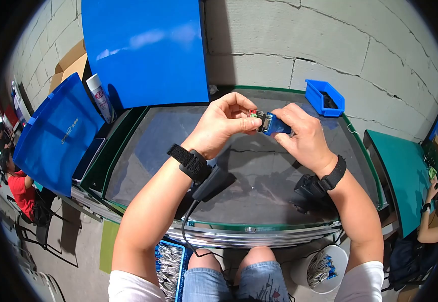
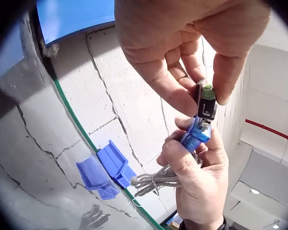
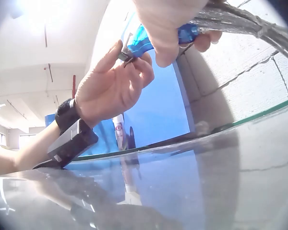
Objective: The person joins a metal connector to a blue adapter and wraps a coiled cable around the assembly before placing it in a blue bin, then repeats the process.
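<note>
Over the dark tabletop [image 1: 249, 176], my left hand [image 1: 214, 126] pinches a small black adapter with a green terminal block [image 2: 208, 92] between thumb and fingers. My right hand [image 1: 304, 133] grips a translucent blue cable connector [image 1: 278, 126], its metal end meeting the adapter. In the left wrist view, a tied bundle of grey cable [image 2: 158, 181] trails from behind the right hand. The right wrist view shows the blue connector partly covered by the right thumb, with the adapter's tip at the left fingertips.
A blue bin [image 1: 332, 111] with dark pieces stands at the back right corner. At the left are a spray can [image 1: 102, 100] and a blue panel [image 1: 143, 55]. Below the front edge stand a cable-filled blue crate [image 1: 182, 277] and a white bucket [image 1: 299, 274].
</note>
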Demonstrator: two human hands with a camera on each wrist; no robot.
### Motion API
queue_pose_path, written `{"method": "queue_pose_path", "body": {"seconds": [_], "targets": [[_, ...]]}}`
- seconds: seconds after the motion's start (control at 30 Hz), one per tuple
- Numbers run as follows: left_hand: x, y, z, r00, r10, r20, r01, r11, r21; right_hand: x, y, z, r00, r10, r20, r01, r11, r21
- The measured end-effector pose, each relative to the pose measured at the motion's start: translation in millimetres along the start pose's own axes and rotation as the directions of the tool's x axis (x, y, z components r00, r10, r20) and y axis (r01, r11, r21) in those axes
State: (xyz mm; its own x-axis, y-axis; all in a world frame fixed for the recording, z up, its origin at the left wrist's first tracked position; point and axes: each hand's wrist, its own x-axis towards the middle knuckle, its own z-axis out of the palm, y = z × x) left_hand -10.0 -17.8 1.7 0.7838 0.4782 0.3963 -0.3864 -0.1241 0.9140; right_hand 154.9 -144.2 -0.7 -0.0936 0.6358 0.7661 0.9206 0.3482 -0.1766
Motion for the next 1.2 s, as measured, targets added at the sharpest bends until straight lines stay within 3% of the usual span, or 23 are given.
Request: {"method": "queue_pose_path", "body": {"seconds": [0.17, 0.3, 0.47, 0.6, 0.7, 0.77, 0.87, 1.0, 1.07, 1.1, 1.17, 1.2], "targets": [[0.5, -0.3, -3.1, 0.995, -0.097, 0.012, 0.097, 0.995, 0.005, -0.9, -0.7, 0.4, 1.0, -0.017, 0.023, 0.017, 1.0, -0.013], [0.0, -2.6, -2.0, 0.996, -0.086, 0.026, 0.086, 0.996, 0.028, -0.4, -1.9, 1.5, 0.999, -0.034, 0.03, 0.035, 0.999, -0.016], [-0.1, -0.1, 8.4, 0.998, -0.057, 0.017, 0.058, 0.996, -0.072, -1.3, -1.9, 2.7, 1.0, 0.021, 0.002, -0.021, 0.999, 0.028], [-0.2, 1.0, 14.7, 0.993, -0.117, 0.0, 0.117, 0.992, -0.049, -1.3, 2.3, 8.6, 0.999, 0.036, -0.006, -0.036, 0.999, 0.036], [-1.8, 0.8, 13.6, 0.993, -0.101, 0.067, 0.1, 0.995, 0.018, -0.4, 2.5, 8.6, 1.0, -0.016, 0.011, 0.015, 0.996, 0.083], [-0.5, -0.9, 9.0, 0.999, -0.041, -0.018, 0.041, 0.998, -0.039, 0.9, -3.1, 3.5, 0.997, 0.037, 0.073, -0.049, 0.984, 0.17], [2.3, -2.5, -0.2, 0.991, -0.055, -0.119, 0.046, 0.996, -0.078, 0.3, -2.7, 6.1, 0.999, -0.04, 0.003, 0.038, 0.969, 0.245], [3.4, -0.1, -7.4, 0.977, -0.058, -0.205, 0.027, 0.988, -0.154, -1.8, 7.6, 3.2, 1.0, -0.011, 0.028, 0.002, 0.951, 0.31], [3.6, 1.8, -6.7, 0.971, -0.062, -0.233, 0.014, 0.98, -0.201, -1.0, 10.8, -2.5, 0.973, 0.084, 0.217, -0.14, 0.956, 0.257], [3.6, 1.4, -7.3, 0.97, -0.061, -0.233, 0.014, 0.98, -0.201, -1.3, 10.7, -2.1, 0.973, 0.083, 0.217, -0.139, 0.956, 0.257], [3.4, -0.2, -9.2, 0.962, -0.058, -0.268, -0.019, 0.961, -0.277, -1.8, 10.7, -0.6, 0.94, 0.295, 0.172, -0.338, 0.742, 0.578], [3.6, -0.4, -9.4, 0.962, -0.057, -0.268, -0.021, 0.96, -0.278, 0.6, 10.8, 0.9, 0.938, 0.317, 0.142, -0.317, 0.615, 0.722]]}}
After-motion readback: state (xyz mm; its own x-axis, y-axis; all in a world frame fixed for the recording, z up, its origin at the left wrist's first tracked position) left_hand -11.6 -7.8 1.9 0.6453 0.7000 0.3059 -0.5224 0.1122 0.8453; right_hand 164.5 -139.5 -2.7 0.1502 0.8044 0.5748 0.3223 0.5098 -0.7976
